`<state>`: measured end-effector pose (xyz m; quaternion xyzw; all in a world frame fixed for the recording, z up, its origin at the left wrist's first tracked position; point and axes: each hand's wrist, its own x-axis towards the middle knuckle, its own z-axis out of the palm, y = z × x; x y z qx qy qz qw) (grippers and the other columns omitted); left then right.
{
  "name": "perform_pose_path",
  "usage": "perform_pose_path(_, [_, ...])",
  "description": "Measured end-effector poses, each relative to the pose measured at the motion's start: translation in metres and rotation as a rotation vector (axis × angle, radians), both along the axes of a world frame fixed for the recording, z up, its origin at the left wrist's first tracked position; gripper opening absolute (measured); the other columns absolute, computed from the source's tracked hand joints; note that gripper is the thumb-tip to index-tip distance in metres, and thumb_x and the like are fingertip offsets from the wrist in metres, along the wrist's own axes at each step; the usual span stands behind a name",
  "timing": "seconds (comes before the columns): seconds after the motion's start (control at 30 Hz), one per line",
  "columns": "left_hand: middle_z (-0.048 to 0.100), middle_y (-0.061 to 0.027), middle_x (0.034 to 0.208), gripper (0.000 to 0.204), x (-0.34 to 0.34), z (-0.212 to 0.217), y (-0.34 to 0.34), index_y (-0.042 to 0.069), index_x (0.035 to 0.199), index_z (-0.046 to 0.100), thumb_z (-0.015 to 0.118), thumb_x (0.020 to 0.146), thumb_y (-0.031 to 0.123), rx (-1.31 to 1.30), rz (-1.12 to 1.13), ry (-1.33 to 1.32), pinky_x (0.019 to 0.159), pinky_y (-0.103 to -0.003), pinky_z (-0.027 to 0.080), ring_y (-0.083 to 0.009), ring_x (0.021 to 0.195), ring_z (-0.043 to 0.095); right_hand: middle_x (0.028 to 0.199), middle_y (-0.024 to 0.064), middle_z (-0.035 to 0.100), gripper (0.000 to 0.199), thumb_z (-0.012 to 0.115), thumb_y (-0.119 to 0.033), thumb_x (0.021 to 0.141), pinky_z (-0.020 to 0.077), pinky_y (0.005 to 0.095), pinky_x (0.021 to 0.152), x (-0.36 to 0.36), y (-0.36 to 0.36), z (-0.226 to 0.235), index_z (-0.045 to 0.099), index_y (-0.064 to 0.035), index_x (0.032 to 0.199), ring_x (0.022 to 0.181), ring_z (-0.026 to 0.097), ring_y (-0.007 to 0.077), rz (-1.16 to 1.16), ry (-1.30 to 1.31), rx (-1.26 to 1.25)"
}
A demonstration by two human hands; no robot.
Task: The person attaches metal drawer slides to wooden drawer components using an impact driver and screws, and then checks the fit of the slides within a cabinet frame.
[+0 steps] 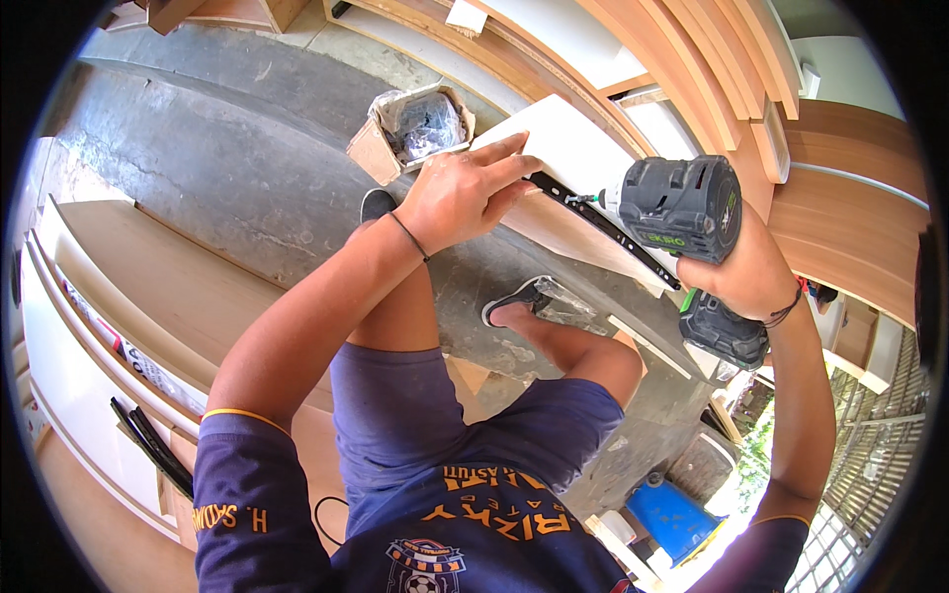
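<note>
My right hand (pixel 748 269) is wrapped round the grip of a black cordless drill (pixel 682 210) with a battery pack at its base. The drill lies nearly level, its bit pointing left at a black metal drawer slide (pixel 618 235). A screw seems to sit at the bit's tip, touching or close to the slide. The slide runs along the wooden edge face of a white-topped panel (pixel 568 138). At the slide's far left end, my left hand (pixel 460 193) pinches it against the panel, its fingers over the top. The fingertips are partly hidden.
Beyond my left hand stands an open cardboard box (pixel 381 148) with clear plastic bags inside. Wooden panels (pixel 682 59) are stacked at the far right, and long boards (pixel 148 267) lean at the left. A blue drum (pixel 672 516) lies at the lower right.
</note>
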<state>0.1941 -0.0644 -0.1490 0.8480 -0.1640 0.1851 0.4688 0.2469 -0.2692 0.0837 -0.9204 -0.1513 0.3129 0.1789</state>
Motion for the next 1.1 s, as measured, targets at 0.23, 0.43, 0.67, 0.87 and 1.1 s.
perform_pose_path(0.23, [0.061, -0.0125, 0.121, 0.025, -0.001, 0.001, 0.0, 0.015, 0.109, 0.063, 0.064, 0.084, 0.018, 0.006, -0.006, 0.008, 0.065, -0.037, 0.056, -0.0293, 0.078, 0.068, 0.092, 0.0135, 0.067, 0.041, 0.066, -0.004, 0.064, 0.0483, 0.0324, 0.082, -0.001, -0.003, -0.002, 0.061, -0.0003, 0.105, 0.081, 0.061, 0.0223, 0.108, -0.048, 0.06])
perform_pose_path(0.43, [0.061, -0.0122, 0.121, 0.024, -0.001, -0.001, 0.001, 0.016, 0.108, 0.063, 0.064, 0.085, 0.019, 0.014, -0.001, -0.005, 0.066, -0.037, 0.056, -0.0294, 0.08, 0.068, 0.093, 0.0135, 0.067, 0.041, 0.066, -0.004, 0.065, 0.0482, 0.0326, 0.083, 0.003, 0.001, -0.003, 0.061, -0.001, 0.106, 0.083, 0.061, 0.0228, 0.06, 0.047, 0.051])
perform_pose_path(0.67, [0.061, -0.0118, 0.123, 0.025, -0.001, 0.002, 0.0, 0.011, 0.106, 0.065, 0.066, 0.081, 0.012, 0.013, -0.001, -0.005, 0.066, -0.035, 0.056, -0.029, 0.08, 0.068, 0.093, 0.0145, 0.067, 0.041, 0.066, -0.003, 0.065, 0.0482, 0.0328, 0.082, 0.005, -0.007, -0.011, 0.061, -0.0015, 0.106, 0.082, 0.061, 0.0237, 0.248, -0.091, 0.11])
perform_pose_path(0.87, [0.061, -0.0121, 0.122, 0.025, -0.001, 0.002, 0.001, 0.011, 0.106, 0.064, 0.066, 0.081, 0.012, 0.014, -0.003, 0.014, 0.066, -0.035, 0.056, -0.0286, 0.079, 0.068, 0.092, 0.0148, 0.066, 0.04, 0.067, -0.004, 0.065, 0.0484, 0.0326, 0.081, 0.007, -0.001, -0.009, 0.061, -0.0015, 0.105, 0.081, 0.061, 0.0238, 0.205, -0.043, 0.06])
perform_pose_path(1.1, [0.061, -0.0116, 0.123, 0.025, 0.0, 0.001, 0.0, 0.012, 0.106, 0.064, 0.065, 0.081, 0.012, 0.011, 0.005, -0.006, 0.066, -0.035, 0.056, -0.028, 0.08, 0.068, 0.09, 0.0154, 0.066, 0.04, 0.069, -0.004, 0.064, 0.049, 0.0327, 0.08, 0.008, -0.001, -0.012, 0.061, -0.0009, 0.103, 0.08, 0.062, 0.0246, 0.167, 0.0, 0.054])
